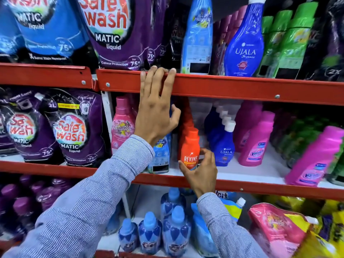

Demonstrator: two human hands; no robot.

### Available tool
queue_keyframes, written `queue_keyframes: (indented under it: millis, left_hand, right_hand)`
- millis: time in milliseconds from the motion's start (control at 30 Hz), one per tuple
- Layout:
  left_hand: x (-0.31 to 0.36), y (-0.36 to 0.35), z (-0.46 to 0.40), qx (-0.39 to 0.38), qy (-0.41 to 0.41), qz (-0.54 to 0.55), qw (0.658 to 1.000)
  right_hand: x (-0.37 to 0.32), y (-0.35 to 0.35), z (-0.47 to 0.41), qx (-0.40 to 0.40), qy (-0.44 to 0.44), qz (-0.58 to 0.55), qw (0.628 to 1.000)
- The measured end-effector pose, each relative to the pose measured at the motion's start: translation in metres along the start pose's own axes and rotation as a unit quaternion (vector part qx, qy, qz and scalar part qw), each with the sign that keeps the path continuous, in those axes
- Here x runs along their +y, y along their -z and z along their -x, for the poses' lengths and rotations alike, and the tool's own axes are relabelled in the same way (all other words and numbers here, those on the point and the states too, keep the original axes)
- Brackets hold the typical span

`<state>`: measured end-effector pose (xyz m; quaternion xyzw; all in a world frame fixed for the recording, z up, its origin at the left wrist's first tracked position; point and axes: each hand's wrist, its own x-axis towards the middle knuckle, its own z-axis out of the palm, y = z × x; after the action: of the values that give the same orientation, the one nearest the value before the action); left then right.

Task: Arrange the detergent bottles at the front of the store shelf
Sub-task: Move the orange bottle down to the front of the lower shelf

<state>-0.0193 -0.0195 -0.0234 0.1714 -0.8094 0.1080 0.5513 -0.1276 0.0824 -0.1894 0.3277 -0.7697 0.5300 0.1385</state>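
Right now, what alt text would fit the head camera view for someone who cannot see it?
A person's right hand grips an orange Revive bottle on the middle store shelf, while the left hand rests its fingertips on the red shelf edge above.

Left arm: extended up and forward from lower left, sleeve striped blue-white, cuff at the wrist. Left hand (157,108) raised, back of hand toward camera, fingers spread and straight; fingertips (153,68) hooked over an edge above, thumb splayed out to the right, free. Nothing enclosed in the palm.

Right arm: comes in from lower right, same striped sleeve, forearm angled up and left, wrist bent. Right hand (202,169) sits lower than the left, thumb on the near side, fingers curled round the far side; grip closed on a small item. Hands well apart.
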Motion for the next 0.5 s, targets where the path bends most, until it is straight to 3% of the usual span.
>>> queue_keyframes:
  millis: [500]
  left_hand:
    - [0.0,-0.004,-0.001,0.006,-0.009,-0.039,0.999]
  right_hand:
    - [0.007,-0.016,0.001,-0.054,-0.031,0.009,0.998]
